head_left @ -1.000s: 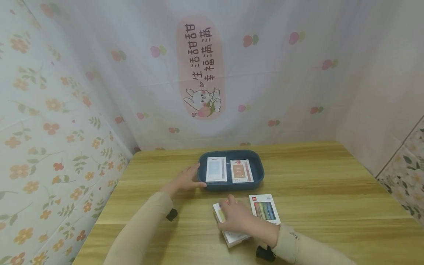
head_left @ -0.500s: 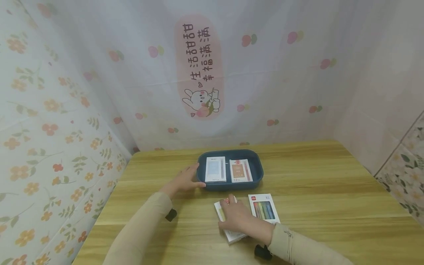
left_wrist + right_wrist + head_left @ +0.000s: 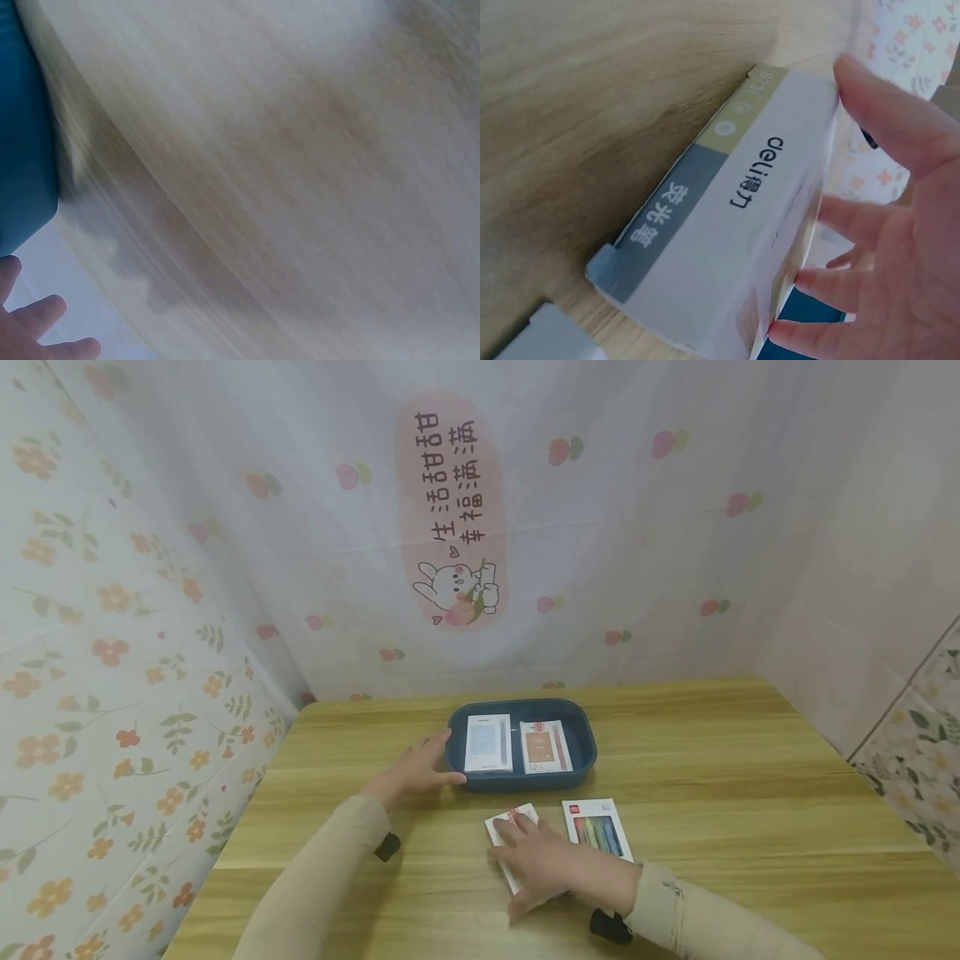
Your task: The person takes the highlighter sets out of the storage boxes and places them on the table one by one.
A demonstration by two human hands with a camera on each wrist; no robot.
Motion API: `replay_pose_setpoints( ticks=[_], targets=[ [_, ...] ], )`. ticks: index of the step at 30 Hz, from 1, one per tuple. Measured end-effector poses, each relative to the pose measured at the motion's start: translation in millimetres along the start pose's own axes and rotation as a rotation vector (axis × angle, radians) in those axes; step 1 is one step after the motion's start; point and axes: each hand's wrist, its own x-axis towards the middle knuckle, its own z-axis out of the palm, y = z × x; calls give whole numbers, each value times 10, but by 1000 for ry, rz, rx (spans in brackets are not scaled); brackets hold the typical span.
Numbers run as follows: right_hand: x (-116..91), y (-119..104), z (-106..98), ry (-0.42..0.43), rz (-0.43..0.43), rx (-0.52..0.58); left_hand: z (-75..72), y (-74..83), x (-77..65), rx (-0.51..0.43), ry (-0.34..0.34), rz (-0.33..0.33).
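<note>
My left hand [image 3: 420,766] rests at the left end of a dark blue tray [image 3: 525,783], thumb at its front corner. Its spread fingers [image 3: 41,315] show beside the blue wall in the left wrist view. Two flat white boxes lie in the tray, one with a pale blue panel [image 3: 486,745] and one with an orange-brown panel [image 3: 547,749]. In front of the tray, my right hand [image 3: 543,860] lies spread over a white highlighter box [image 3: 735,217] lettered "deli". Its fingertips touch the box's face and its thumb is at the near end. The hand hides much of the box.
Right of the highlighter box lies a white box with a window showing coloured sticks [image 3: 597,835]. All of it stands on a wood-grain table [image 3: 720,777]. A printed curtain [image 3: 637,552] hangs behind the table's back edge, with floral cloth [image 3: 112,693] along the left.
My right hand has loosened from its grip on the highlighter box, and its fingers and thumb have spread wider. The box has shifted very little. The left hand keeps its place at the tray.
</note>
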Motion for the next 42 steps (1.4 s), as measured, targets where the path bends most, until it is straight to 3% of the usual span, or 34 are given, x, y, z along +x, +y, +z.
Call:
replay_pose_setpoints(
  ticks=[7, 29, 42],
  targets=[
    [-24, 30, 25, -13, -23, -32, -8, 16, -11, 13, 1, 0],
    [-91, 59, 34, 91, 163, 82, -8, 19, -9, 13, -15, -5],
    [-112, 110, 65, 111, 181, 110, -12, 24, -6, 12, -9, 1]
  ],
)
